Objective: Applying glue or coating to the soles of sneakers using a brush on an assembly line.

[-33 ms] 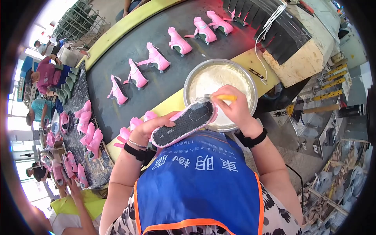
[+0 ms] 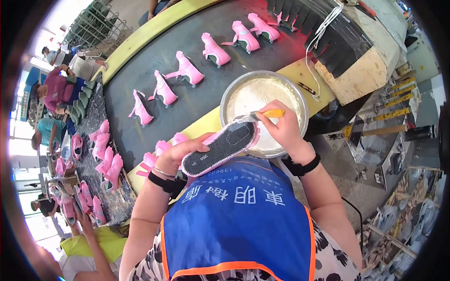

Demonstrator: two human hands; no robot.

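Note:
My left hand (image 2: 180,152) is closed around a pink shoe (image 2: 218,146), its black textured sole turned up and its edge stitched in a pale line. Between the fingers of my right hand (image 2: 287,126) is the yellow handle of a brush (image 2: 273,113). The bristle end of the brush lies at the rim of the sole, at the shoe's right end. Just beyond and below both hands stands a round metal basin (image 2: 224,100) of creamy white liquid. Part of the shoe's pink upper is hidden beneath the sole.
Pink shoes (image 2: 187,69) stand spaced along a dark conveyor belt (image 2: 123,112) with yellow edges. More pink shoes (image 2: 112,169) lie on a side table to the left, where other people (image 2: 91,253) work. A black-flapped machine opening (image 2: 323,40) glows red at the upper right.
The brush and my right hand have shifted very slightly along the sole's edge. Both the shoe and my left hand look almost unmoved.

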